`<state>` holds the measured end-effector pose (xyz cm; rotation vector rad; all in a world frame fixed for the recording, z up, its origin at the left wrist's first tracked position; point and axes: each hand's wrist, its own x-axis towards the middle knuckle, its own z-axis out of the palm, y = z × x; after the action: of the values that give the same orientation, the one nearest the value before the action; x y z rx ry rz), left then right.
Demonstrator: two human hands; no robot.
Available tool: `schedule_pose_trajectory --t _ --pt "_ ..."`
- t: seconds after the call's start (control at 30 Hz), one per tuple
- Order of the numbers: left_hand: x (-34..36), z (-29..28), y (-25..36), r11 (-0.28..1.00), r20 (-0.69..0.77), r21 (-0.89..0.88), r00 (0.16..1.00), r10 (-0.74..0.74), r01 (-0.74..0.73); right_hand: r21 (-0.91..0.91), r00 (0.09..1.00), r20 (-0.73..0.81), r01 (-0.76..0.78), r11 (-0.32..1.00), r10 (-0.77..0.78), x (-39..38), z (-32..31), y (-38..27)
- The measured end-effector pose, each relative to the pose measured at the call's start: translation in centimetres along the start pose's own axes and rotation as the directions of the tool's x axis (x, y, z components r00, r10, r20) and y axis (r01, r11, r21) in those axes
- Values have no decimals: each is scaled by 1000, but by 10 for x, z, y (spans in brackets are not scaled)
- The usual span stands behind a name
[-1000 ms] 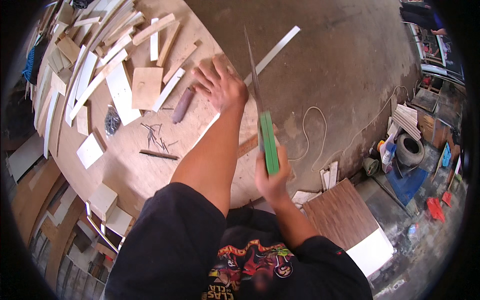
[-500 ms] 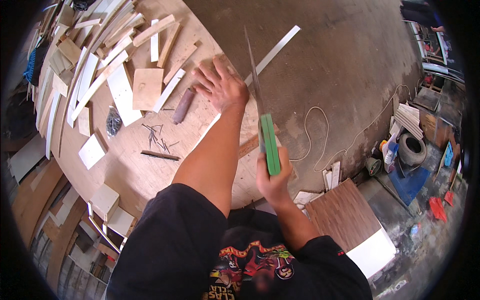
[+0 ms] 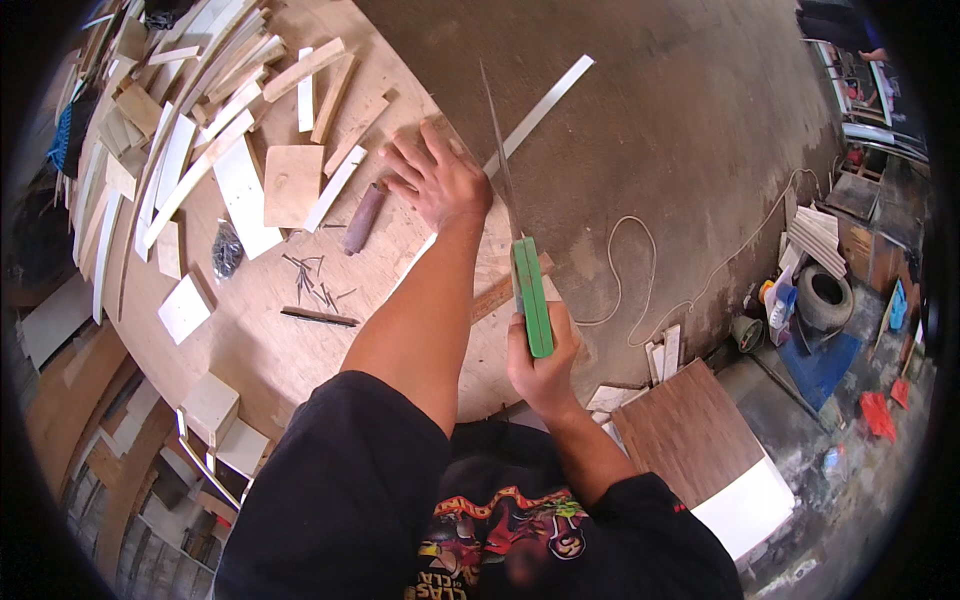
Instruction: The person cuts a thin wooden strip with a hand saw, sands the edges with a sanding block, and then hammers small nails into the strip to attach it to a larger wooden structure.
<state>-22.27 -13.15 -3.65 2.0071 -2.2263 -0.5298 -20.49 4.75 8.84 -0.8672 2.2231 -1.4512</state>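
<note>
Since the earlier frame, the saw (image 3: pixel 533 295) and right hand (image 3: pixel 543 370) sit a shade nearer 6 o'clock; the whole view shifts too, so the travel looks tiny.

From 9 to 11 o'clock, nails (image 3: pixel 303 268) and scraps (image 3: pixel 248 198) lie on the table (image 3: pixel 240 320). The left hand (image 3: pixel 440 185), near 11 o'clock, lies flat, fingers spread, its grip closed on nothing. From beneath or beside it, the white strip (image 3: pixel 539 116) juts past the table's edge toward 1 o'clock, above the floor (image 3: pixel 720 130). It looks light, fairly stiff and perhaps slippery; the supported part seems best to press, since the overhang could whip. A white edge on the forearm's 10 o'clock side lines up with it, but the arm hides any join and the palm its contact.

Next, the saw's blade points to about 12 o'clock, almost edge-on: its teeth, and whether it touches the strip, cannot be made out. The saw is probably light, its blade springy and sharp; the green handle is the place to hold, and the right grip is wrapped round it. At 2 o'clock, the rim cuts off another person (image 3: pixel 872 55).
</note>
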Motion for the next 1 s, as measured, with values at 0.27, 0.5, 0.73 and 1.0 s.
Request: schedule_pose_trajectory --t 0.27,0.5,0.73,1.0 --pt "-6 -4 -1 1000 39 7 999 -13 12 -4 1000 -7 12 1000 -12 -16 -7 -9" --pt "-4 -4 3 999 72 29 997 -18 15 15 998 3 -56 998 56 -4 -3 0" --pt "-4 14 -5 999 -83 47 996 16 -12 2 999 12 -44 999 44 6 7 5" --pt "-1 3 -1 1000 -1 20 1000 11 -11 -28 1000 20 -23 999 23 -4 -2 1"
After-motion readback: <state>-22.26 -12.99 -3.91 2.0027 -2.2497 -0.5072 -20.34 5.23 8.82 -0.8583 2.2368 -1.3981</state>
